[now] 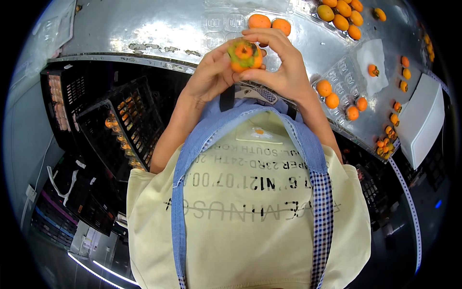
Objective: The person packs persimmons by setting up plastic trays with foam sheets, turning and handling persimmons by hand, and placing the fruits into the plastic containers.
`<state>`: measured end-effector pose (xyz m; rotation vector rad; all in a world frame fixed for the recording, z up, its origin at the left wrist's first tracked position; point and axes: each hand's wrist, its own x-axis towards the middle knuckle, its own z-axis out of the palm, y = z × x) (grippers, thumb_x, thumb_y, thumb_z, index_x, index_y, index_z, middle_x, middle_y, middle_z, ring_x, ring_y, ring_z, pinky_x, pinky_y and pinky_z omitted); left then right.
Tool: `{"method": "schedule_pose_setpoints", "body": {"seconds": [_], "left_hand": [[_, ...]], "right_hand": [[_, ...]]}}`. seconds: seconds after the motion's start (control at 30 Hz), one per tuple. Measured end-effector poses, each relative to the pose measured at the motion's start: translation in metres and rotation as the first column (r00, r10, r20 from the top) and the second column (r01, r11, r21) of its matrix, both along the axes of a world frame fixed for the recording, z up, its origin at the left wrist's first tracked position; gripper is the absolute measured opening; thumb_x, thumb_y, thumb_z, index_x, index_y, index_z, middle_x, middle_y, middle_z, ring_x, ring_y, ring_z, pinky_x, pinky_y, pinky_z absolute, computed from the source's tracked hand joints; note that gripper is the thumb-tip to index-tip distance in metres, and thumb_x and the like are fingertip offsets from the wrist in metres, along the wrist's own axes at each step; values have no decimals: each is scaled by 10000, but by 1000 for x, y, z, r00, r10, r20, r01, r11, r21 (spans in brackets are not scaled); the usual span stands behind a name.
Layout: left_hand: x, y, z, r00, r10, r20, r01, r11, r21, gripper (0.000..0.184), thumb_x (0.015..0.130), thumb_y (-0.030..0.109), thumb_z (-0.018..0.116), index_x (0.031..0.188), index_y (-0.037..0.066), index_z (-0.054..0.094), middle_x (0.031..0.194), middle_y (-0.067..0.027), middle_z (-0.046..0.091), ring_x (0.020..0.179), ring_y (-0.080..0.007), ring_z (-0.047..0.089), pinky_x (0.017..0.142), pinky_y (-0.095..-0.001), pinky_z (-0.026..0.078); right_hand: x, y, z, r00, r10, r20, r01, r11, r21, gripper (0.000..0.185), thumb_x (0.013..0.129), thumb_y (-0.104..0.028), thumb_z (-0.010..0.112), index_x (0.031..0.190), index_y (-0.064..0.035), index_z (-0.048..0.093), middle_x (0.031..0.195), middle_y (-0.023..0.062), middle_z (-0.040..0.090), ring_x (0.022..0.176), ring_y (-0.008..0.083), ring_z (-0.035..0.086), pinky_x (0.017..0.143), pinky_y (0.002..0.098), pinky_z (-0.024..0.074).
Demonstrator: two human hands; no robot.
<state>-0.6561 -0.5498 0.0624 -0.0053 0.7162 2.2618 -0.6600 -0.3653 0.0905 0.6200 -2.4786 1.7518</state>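
A persimmon (244, 54) with its green leafy cap turned up is held between both hands above the near edge of the metal table. The fingers of my left hand (210, 74) grip it from the left side. My right hand (285, 65) curves round its right side, thumb below and forefinger above. Just behind the hands, two orange persimmons (260, 21) sit in a clear plastic tray (219, 23), which the hands partly cover.
Another clear tray (342, 74) with several persimmons lies to the right. Farther back is a tray of yellow-orange fruit (341, 22). Loose persimmons (403, 85) line the right side near a white box (417, 120). Black crates (126, 127) of fruit stand low on the left.
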Motion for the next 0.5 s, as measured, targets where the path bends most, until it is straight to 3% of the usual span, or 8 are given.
{"method": "schedule_pose_setpoints", "body": {"seconds": [0.07, 0.17, 0.5], "left_hand": [[0, 1, -2, 1000, -2, 27, 0, 998, 69, 594, 921, 401, 459, 1312, -26, 325, 1238, -211, 479, 1137, -284, 514, 923, -387, 462], [0, 4, 4, 997, 15, 71, -10, 998, -65, 587, 948, 447, 346, 1296, -26, 350, 1236, -205, 487, 1112, -281, 532, 902, -364, 471], [3, 5, -13, 941, 49, 334, -90, 990, 108, 538, 960, 458, 291, 1225, 15, 441, 1068, -144, 589, 921, -213, 603, 810, -318, 502]], "right_hand": [[1, 3, -1, 993, 25, 113, -16, 997, -81, 500, 686, -243, 763, 1111, -51, 581, 1120, 97, 578, 1002, 214, 548, 815, 321, 460], [2, 4, -6, 968, 27, 250, 8, 991, -137, 453, 746, -240, 716, 1128, -40, 579, 1118, 91, 586, 991, 194, 557, 800, 313, 463], [3, 8, -23, 908, 19, 419, 53, 986, -159, 346, 843, -236, 608, 1114, -23, 593, 1087, 89, 601, 953, 170, 572, 785, 287, 447]]}}
